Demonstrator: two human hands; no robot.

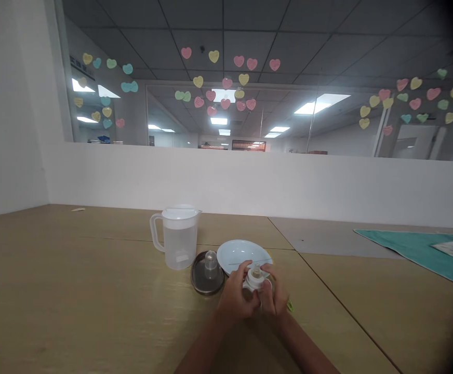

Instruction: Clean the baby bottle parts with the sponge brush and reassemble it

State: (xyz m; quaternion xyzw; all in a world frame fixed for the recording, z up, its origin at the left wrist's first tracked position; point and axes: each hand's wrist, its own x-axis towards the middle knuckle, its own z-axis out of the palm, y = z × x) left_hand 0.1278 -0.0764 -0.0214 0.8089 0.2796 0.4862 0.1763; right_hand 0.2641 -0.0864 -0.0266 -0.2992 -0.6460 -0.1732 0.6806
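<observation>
Baby bottle top (pixel 255 278), white collar, clear nipple: clamped between left hand (pixel 236 297) and right hand (pixel 274 295), hands together, toward near edge of bench (pixel 105 291) from blue-white plate (pixel 237 253).

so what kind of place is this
Probably an office or training room: heart-shaped sticky notes on an interior window, panel lights in a tiled ceiling beyond it, and a long worktop.

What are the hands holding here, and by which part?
The left hand and right hand hold a baby-bottle top around its white collar, below the teat.
</observation>
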